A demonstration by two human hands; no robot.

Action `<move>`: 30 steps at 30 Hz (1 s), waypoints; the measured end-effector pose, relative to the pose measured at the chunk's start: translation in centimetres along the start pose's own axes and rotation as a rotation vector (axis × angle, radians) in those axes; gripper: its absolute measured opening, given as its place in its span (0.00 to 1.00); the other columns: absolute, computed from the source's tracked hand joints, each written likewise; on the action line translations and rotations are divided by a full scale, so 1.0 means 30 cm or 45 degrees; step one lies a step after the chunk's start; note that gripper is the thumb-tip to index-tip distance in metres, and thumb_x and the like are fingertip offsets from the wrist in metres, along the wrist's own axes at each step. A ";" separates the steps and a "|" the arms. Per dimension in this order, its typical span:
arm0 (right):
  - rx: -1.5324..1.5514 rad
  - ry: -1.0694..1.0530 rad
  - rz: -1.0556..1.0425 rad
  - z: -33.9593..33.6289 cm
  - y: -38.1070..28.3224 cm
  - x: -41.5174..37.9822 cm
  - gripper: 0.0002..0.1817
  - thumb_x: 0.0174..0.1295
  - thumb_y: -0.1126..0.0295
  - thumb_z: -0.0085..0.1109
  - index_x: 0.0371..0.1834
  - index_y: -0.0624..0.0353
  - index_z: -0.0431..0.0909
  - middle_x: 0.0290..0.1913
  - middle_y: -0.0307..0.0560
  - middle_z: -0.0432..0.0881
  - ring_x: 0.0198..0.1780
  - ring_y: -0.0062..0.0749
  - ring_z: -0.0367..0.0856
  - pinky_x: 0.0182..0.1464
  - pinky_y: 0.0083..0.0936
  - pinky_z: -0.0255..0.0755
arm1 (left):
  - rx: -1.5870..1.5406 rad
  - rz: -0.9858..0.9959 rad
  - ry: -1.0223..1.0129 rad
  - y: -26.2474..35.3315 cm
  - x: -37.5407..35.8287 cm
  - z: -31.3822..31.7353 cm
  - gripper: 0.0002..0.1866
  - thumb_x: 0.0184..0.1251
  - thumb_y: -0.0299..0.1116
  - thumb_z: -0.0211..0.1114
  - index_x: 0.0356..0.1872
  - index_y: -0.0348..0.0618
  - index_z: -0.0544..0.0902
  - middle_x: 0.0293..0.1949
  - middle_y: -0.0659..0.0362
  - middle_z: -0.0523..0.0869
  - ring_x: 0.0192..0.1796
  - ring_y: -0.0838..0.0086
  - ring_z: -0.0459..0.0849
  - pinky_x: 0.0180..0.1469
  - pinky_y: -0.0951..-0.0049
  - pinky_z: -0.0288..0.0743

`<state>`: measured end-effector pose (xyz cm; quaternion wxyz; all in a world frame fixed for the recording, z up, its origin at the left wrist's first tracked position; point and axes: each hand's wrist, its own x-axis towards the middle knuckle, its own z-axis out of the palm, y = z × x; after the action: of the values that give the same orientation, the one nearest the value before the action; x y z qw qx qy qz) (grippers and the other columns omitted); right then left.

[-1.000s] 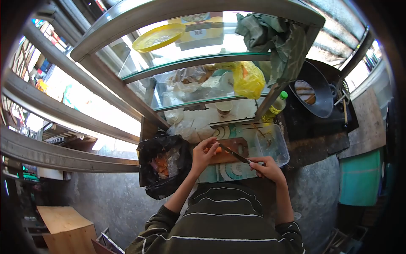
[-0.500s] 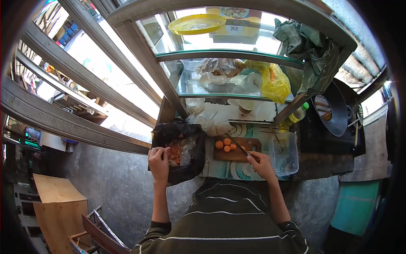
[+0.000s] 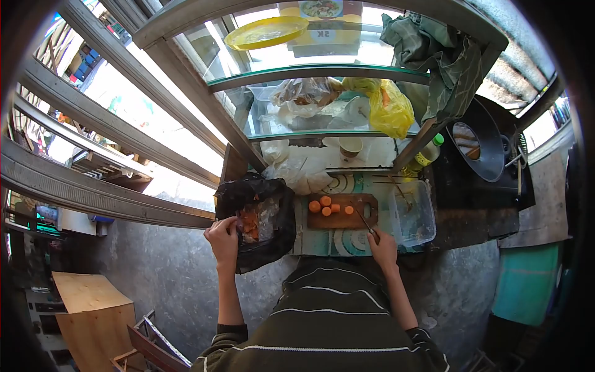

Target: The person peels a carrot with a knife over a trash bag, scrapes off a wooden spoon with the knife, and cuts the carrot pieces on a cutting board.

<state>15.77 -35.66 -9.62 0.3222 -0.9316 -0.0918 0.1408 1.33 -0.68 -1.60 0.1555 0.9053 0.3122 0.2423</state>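
Note:
My right hand [image 3: 384, 249] is closed around the handle of a knife [image 3: 365, 222], its blade angled over the right part of a wooden cutting board [image 3: 319, 222]. Several orange carrot pieces [image 3: 326, 211] sit at the board's left and middle. One carrot piece [image 3: 349, 210] lies apart, close to the blade. At the left rim of a black plastic bag [image 3: 282, 232], my left hand [image 3: 221, 240] has its fingers curled and pinched on the edge. Orange peelings [image 3: 250, 224] and clear plastic show inside the bag.
A clear plastic container [image 3: 414, 226] stands right of the board. Behind are a crumpled clear bag [image 3: 300, 177], a paper cup [image 3: 351, 146] and a green-capped bottle [image 3: 427, 152]. Glass shelves [image 3: 316, 77] rise above. A dark wok [image 3: 486, 158] sits at far right.
The knife has drawn back toward me and right, its blade now clear of the carrot cluster. A separate carrot piece shows near it. My left hand stays at the bag's rim. The view has shifted slightly.

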 end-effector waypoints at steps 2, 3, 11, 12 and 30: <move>0.010 0.018 -0.019 0.007 0.009 -0.007 0.15 0.55 0.61 0.55 0.41 0.59 0.78 0.33 0.60 0.79 0.39 0.55 0.77 0.39 0.41 0.70 | -0.070 -0.075 -0.071 0.034 0.000 -0.007 0.04 0.50 0.25 0.65 0.28 0.38 0.84 0.28 0.57 0.84 0.30 0.66 0.81 0.43 0.70 0.71; 0.011 0.016 -0.017 0.015 0.015 -0.012 0.15 0.55 0.61 0.55 0.41 0.59 0.78 0.33 0.60 0.79 0.39 0.55 0.77 0.39 0.41 0.70 | -0.132 -0.119 -0.086 0.050 0.000 -0.006 0.04 0.51 0.26 0.65 0.28 0.38 0.84 0.26 0.56 0.84 0.27 0.67 0.81 0.44 0.70 0.69; 0.066 0.026 -0.009 0.033 0.035 -0.026 0.15 0.55 0.61 0.55 0.41 0.60 0.78 0.34 0.60 0.79 0.39 0.55 0.76 0.40 0.40 0.70 | 0.058 -0.076 -0.044 0.038 -0.015 0.029 0.08 0.51 0.32 0.67 0.34 0.48 0.84 0.23 0.64 0.82 0.31 0.74 0.78 0.46 0.68 0.58; 0.065 0.029 -0.005 0.031 0.036 -0.026 0.15 0.55 0.61 0.55 0.41 0.60 0.78 0.34 0.60 0.79 0.39 0.55 0.76 0.40 0.40 0.70 | 0.099 0.010 -0.004 0.032 -0.018 0.029 0.08 0.51 0.32 0.67 0.34 0.47 0.84 0.23 0.64 0.82 0.32 0.73 0.79 0.48 0.67 0.58; 0.179 0.133 0.111 0.154 0.161 0.034 0.17 0.63 0.57 0.44 0.37 0.62 0.71 0.34 0.61 0.78 0.37 0.55 0.77 0.37 0.43 0.69 | -0.580 0.540 -0.379 0.433 -0.100 0.295 0.13 0.52 0.26 0.62 0.41 0.41 0.79 0.39 0.54 0.78 0.42 0.61 0.76 0.44 0.63 0.68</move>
<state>15.64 -36.49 -16.32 0.3845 -0.9160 -0.0240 0.1120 10.38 -13.57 -4.38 0.3437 0.9175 0.0288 0.1979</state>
